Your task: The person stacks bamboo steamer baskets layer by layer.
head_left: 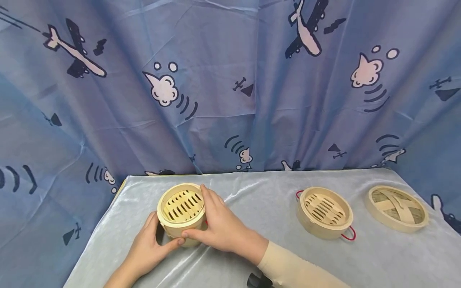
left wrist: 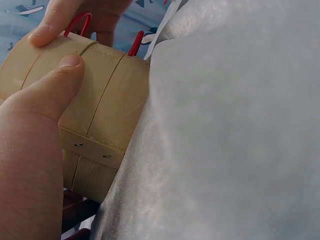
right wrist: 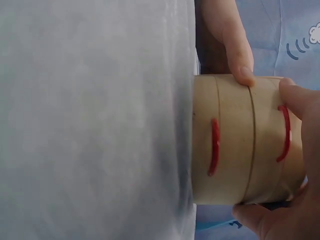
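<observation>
Two round bamboo steamer baskets stand stacked on the left of the cloth-covered table. The upper basket shows its slatted floor from above, and the lower basket sits beneath it, touching the cloth. My left hand holds the stack from the left, its thumb on the front near the seam between the tiers; its fingers are mostly hidden behind. On the other side, my right hand grips the upper basket, thumb in front and fingers along the right side. Red loops stick out from both baskets' walls.
Another slatted steamer basket with red loops stands right of centre. Farther right lies a woven bamboo lid. A patterned blue curtain hangs behind the grey cloth. A small black object shows below the right sleeve.
</observation>
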The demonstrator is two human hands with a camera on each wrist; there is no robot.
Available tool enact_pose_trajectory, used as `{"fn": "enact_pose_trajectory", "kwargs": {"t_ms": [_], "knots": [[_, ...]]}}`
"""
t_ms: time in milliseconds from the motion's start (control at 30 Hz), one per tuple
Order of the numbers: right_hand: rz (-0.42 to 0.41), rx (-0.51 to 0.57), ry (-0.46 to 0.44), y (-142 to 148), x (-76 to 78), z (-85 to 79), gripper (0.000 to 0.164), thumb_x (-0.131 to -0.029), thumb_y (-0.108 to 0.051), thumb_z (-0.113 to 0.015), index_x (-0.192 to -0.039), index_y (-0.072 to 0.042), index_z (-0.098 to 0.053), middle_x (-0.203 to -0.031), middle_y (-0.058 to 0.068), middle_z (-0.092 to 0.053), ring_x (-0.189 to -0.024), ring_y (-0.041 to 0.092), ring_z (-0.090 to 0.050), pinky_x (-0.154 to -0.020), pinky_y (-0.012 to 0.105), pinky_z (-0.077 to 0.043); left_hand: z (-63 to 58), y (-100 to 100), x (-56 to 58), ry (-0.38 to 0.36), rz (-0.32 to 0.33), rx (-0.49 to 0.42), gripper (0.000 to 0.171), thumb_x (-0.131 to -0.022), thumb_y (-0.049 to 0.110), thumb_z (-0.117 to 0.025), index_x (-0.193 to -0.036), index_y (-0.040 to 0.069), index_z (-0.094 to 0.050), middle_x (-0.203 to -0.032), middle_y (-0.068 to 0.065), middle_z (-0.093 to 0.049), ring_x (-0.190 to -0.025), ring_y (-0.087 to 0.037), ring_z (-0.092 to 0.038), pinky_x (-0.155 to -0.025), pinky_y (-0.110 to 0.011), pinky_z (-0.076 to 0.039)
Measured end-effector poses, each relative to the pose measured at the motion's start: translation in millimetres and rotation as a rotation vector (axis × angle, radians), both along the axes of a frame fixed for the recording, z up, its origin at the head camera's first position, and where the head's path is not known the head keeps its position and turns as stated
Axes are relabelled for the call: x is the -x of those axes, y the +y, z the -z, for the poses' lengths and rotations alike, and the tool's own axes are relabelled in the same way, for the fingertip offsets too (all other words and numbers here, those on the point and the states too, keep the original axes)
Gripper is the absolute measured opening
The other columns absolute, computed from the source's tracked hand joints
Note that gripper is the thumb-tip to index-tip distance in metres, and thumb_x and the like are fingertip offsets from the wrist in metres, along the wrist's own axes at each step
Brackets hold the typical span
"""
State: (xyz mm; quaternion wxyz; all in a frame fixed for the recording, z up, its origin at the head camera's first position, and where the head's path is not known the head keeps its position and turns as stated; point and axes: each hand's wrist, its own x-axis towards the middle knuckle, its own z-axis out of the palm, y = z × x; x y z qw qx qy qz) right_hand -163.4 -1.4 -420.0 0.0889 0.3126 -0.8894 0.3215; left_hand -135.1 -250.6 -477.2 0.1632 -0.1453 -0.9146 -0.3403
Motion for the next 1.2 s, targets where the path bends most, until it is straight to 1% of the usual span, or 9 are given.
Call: {"fn": "enact_pose_trajectory", "kwargs": {"t_ms": [100,200,333,500,700,767,900,1033,1200], "knots": [[-0.002,-0.008,-0.005,2.1,0.2,-4.1,0.12,-0.08,-0.077,-0.059,-0.159,-0.005,-0.006,-0.159,0.018,-0.024,-0.145,0.027,-0.026,-0.114,0.044,-0.031,0.2,-1.0,0.2,0.007,-0.001,0.002,0.1,-0.07,0.055,-0.086,-0.152,0.027,-0.035,-0.135,0.01,-0.049,-0.124,-0.013,-0.049,-0.103,-0.035,-0.039],[0.021,-0.003,-0.008,6.6,-0.4,-9.1,0.12,-0.079,-0.078,-0.059,-0.159,-0.007,-0.006,-0.159,0.017,-0.024,-0.145,0.027,-0.027,-0.112,0.046,-0.033,0.5,-1.4,1.1,0.007,0.001,0.005,0.1,-0.07,0.056,-0.086,-0.152,0.028,-0.036,-0.134,0.011,-0.049,-0.124,-0.012,-0.05,-0.102,-0.034,-0.04],[0.085,0.001,0.009,16.3,-1.4,-16.2,0.119,-0.077,-0.08,-0.058,-0.16,-0.01,-0.008,-0.159,0.015,-0.023,-0.143,0.029,-0.029,-0.109,0.048,-0.037,-0.1,-0.5,3.2,0.026,0.014,0.016,0.1,-0.07,0.057,-0.085,-0.152,0.027,-0.035,-0.133,0.01,-0.05,-0.122,-0.013,-0.051,-0.1,-0.037,-0.042],[0.16,-0.008,0.027,30.7,-0.4,-20.4,0.117,-0.077,-0.08,-0.059,-0.16,-0.013,-0.011,-0.16,0.011,-0.022,-0.143,0.026,-0.03,-0.109,0.046,-0.038,1.0,-0.3,5.4,0.056,0.023,0.029,0.099,-0.069,0.058,-0.085,-0.15,0.026,-0.038,-0.131,0.01,-0.05,-0.119,-0.012,-0.053,-0.098,-0.038,-0.043],[0.203,-0.03,0.044,52.7,1.6,-19.7,0.115,-0.078,-0.076,-0.063,-0.16,-0.016,-0.011,-0.16,0.009,-0.022,-0.144,0.024,-0.028,-0.109,0.046,-0.037,3.3,-2.8,2.7,0.079,0.018,0.036,0.098,-0.069,0.057,-0.085,-0.15,0.025,-0.039,-0.129,0.01,-0.051,-0.117,-0.012,-0.053,-0.096,-0.034,-0.043],[0.208,-0.02,0.044,62.3,1.2,-18.0,0.114,-0.079,-0.074,-0.065,-0.16,-0.014,-0.013,-0.16,0.01,-0.022,-0.144,0.024,-0.027,-0.111,0.046,-0.035,3.0,-2.9,2.0,0.079,0.016,0.037,0.098,-0.069,0.057,-0.085,-0.149,0.025,-0.039,-0.129,0.011,-0.051,-0.116,-0.012,-0.053,-0.096,-0.032,-0.043],[0.219,-0.02,0.045,80.3,0.2,-12.7,0.113,-0.079,-0.074,-0.064,-0.159,-0.01,-0.016,-0.159,0.011,-0.023,-0.145,0.024,-0.026,-0.113,0.045,-0.031,1.6,-2.7,1.4,0.072,0.012,0.036,0.098,-0.068,0.058,-0.086,-0.149,0.025,-0.04,-0.129,0.011,-0.05,-0.117,-0.011,-0.053,-0.097,-0.032,-0.042],[0.246,-0.038,0.083,96.6,-0.2,-7.5,0.113,-0.079,-0.076,-0.062,-0.157,-0.006,-0.021,-0.157,0.013,-0.027,-0.144,0.025,-0.028,-0.114,0.045,-0.031,0.8,-2.5,1.5,0.058,0.008,0.038,0.098,-0.069,0.059,-0.085,-0.149,0.025,-0.039,-0.128,0.012,-0.05,-0.117,-0.01,-0.053,-0.096,-0.036,-0.044],[0.281,-0.039,0.115,116.2,-1.9,-7.2,0.111,-0.079,-0.074,-0.064,-0.155,-0.002,-0.026,-0.155,0.015,-0.031,-0.142,0.029,-0.031,-0.112,0.049,-0.032,0.1,-1.5,1.6,0.056,0.008,0.036,0.098,-0.069,0.058,-0.085,-0.15,0.025,-0.038,-0.126,0.011,-0.051,-0.114,-0.011,-0.054,-0.094,-0.041,-0.047]]}}
